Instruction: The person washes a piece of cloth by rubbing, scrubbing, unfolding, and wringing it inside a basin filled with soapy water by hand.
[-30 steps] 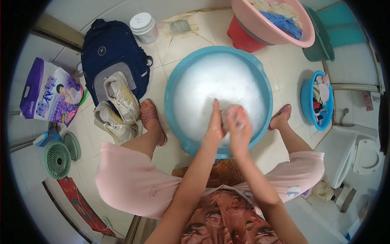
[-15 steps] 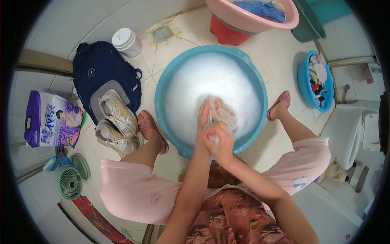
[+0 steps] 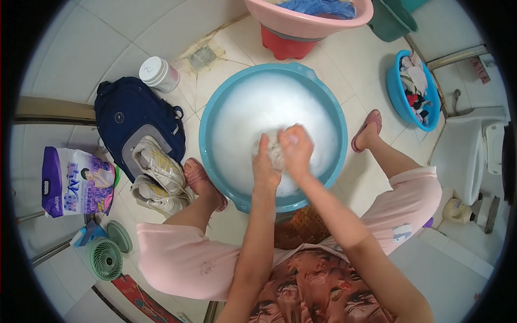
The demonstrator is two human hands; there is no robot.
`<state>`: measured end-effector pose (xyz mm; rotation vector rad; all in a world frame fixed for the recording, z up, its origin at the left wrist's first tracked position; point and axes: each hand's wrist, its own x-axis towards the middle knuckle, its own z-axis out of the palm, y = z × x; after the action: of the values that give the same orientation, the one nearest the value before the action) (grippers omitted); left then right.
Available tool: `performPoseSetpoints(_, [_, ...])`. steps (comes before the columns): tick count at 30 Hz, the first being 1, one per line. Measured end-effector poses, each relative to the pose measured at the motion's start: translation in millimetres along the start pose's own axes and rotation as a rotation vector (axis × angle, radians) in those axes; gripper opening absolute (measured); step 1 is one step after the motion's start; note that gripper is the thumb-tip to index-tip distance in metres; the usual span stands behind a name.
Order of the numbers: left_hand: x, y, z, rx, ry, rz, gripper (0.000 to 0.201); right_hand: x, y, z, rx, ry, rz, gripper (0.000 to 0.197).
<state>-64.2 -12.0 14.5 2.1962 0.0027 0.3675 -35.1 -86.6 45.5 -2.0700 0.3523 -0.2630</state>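
A large round blue basin (image 3: 340,132) full of white suds stands on the floor between my feet. Over the foam, a bunched, wet, pale greyish-beige cloth (image 3: 274,152) is caught between my two hands. My left hand (image 3: 266,167) grips its left side, thumb pointing away from me. Against the cloth's right side, my right hand (image 3: 296,149) is closed in a fist and slightly smeared by motion. The lower part of the cloth is hidden by the fingers.
Left of the basin are a navy backpack (image 3: 124,105), pale sneakers (image 3: 159,161), a white tub (image 3: 159,74), a purple-and-white detergent bag (image 3: 78,180) and a green fan (image 3: 104,258). Beyond sits a pink basin (image 3: 318,27) on a red stool (image 3: 285,46); a blue laundry tub (image 3: 396,89) is at right.
My hands have come from a stacked, wringing grip into a side-by-side one. The cloth is now bunched shorter between them. The whole view has shifted slightly.
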Motion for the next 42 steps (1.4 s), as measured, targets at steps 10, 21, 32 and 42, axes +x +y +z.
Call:
performPoseSetpoints(10, [20.6, 47.0, -13.4, -0.516, -0.522, -0.422, 0.036, 43.2, 14.9, -49.6, 0.484, -0.614, 0.644, 0.033])
performPoseSetpoints(21, [10.9, 6.2, -21.6, -1.643, -0.219, -1.430, 0.054, -78.3, -53.5, -51.9, -0.196, -0.595, -0.465, 0.044])
performPoseSetpoints(32, [19.5, -11.1, -1.5, -1.448, 0.076, -1.523, 0.039, -62.3, -36.7, -33.8, -0.150, -0.347, -0.497, 0.026])
performPoseSetpoints(42, [14.5, 19.4, -14.4, -1.321, 0.022, -1.399, 0.036, -44.9, -37.0, -30.5, -0.122, -0.281, -0.256, 0.030])
